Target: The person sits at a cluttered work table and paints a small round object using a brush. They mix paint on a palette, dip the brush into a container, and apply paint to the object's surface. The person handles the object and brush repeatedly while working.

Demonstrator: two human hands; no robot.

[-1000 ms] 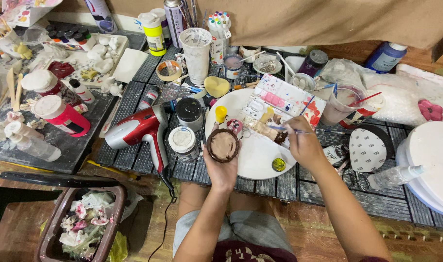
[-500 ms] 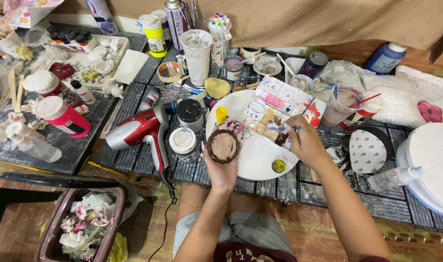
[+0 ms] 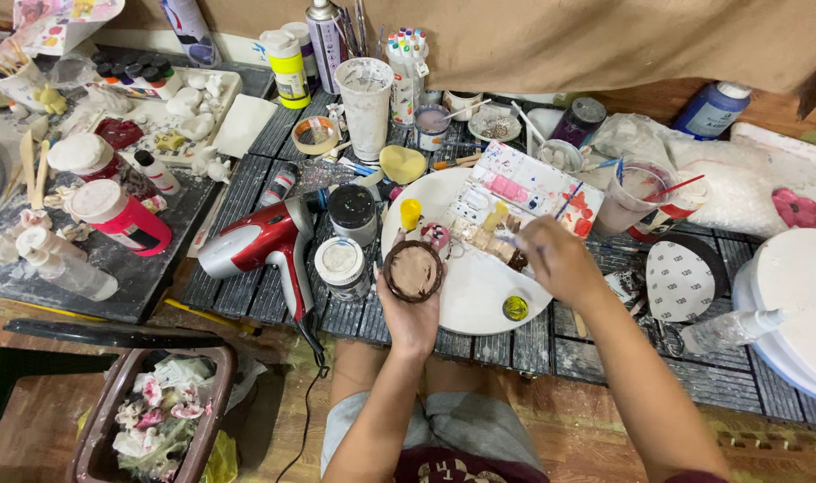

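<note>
My left hand point(image 3: 410, 315) holds up a small round brown dish point(image 3: 413, 270) with a pale inside, over the near edge of a large white plate point(image 3: 479, 291). My right hand point(image 3: 558, 259) grips a thin paintbrush point(image 3: 506, 238) whose tip points left onto the smeared paint on the plate. A paint palette box point(image 3: 526, 190) with pink and red wells lies across the plate's far side. A yellow cap point(image 3: 410, 213) and a small yellow-green lid point(image 3: 515, 308) sit on the plate.
A red hair dryer point(image 3: 263, 248) lies left of the plate beside two white-lidded jars point(image 3: 341, 265). A cup with red sticks point(image 3: 638, 197), a round sandpaper disc point(image 3: 680, 279) and a white bucket lid point(image 3: 797, 300) are to the right. A brown bin point(image 3: 153, 420) of scraps stands below left.
My right hand with the brush has stayed over the plate, shifting only slightly. My left hand keeps the brown dish in the same place.
</note>
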